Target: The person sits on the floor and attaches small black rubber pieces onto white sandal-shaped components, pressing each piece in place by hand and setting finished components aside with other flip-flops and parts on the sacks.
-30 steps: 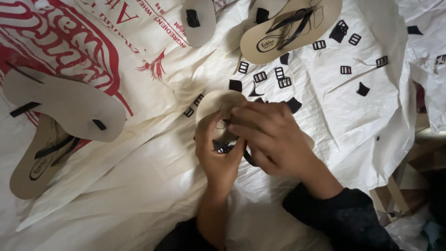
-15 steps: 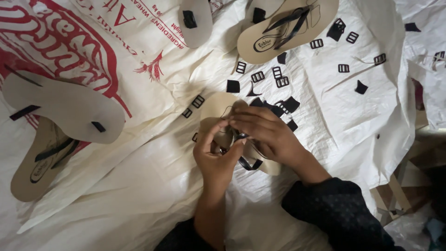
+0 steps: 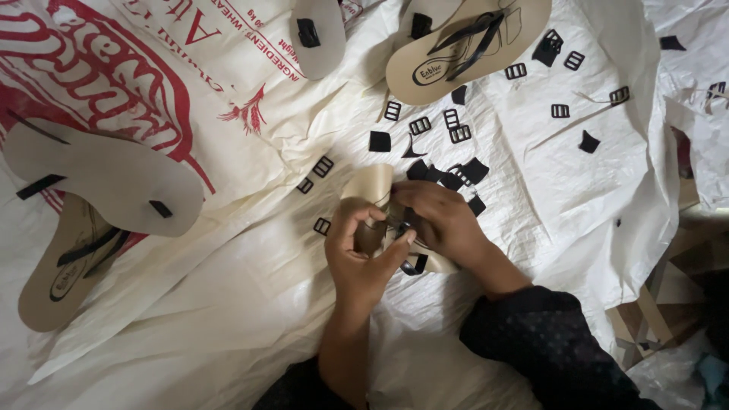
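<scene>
Together, left hand (image 3: 357,254) and right hand (image 3: 440,220) pinch a tan sandal sole (image 3: 372,190) (red-printed white sack (image 3: 190,91) beneath).

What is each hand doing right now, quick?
Left hand: closed on the tan sandal sole.
Right hand: fingers pinched at the black strap on that sole.

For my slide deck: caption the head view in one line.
Both hands, left hand and right hand, work a black strap on a tan sandal sole amid scattered black buckles on white sacking.
</scene>
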